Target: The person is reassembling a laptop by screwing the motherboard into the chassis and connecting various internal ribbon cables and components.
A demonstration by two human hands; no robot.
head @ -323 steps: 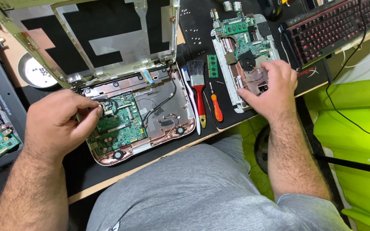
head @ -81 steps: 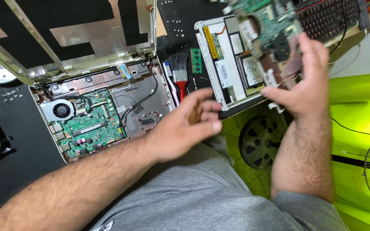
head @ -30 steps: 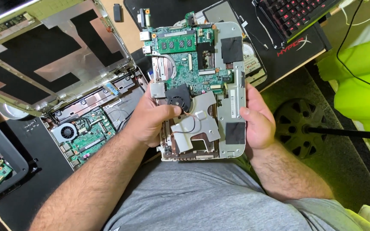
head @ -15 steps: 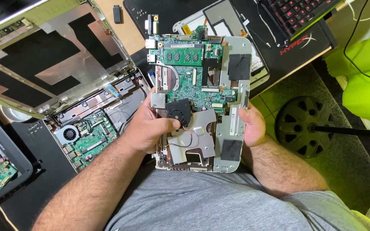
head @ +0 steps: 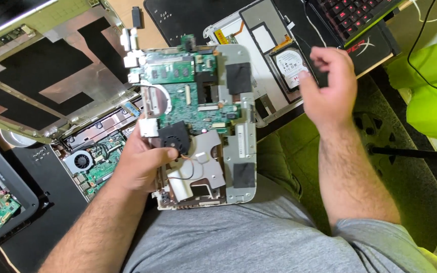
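the left hand (head: pixel 142 162) is clamped on the left edge of a white laptop base with a bare green circuit board (head: pixel 198 121), held over the lap by the desk's near edge. the right hand (head: pixel 330 86) hovers loose, fingers apart, above a silver hard drive (head: pixel 289 65).

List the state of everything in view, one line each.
Left hand: grip on laptop base.
Laptop base: uncovered, board and fan exposed, held over the lap.
Right hand: open, off the base, above the hard drive.
Hard drive: seated in removed cover, exposed.
Second laptop: opened up, fan visible.
Keyboard: backlit red.
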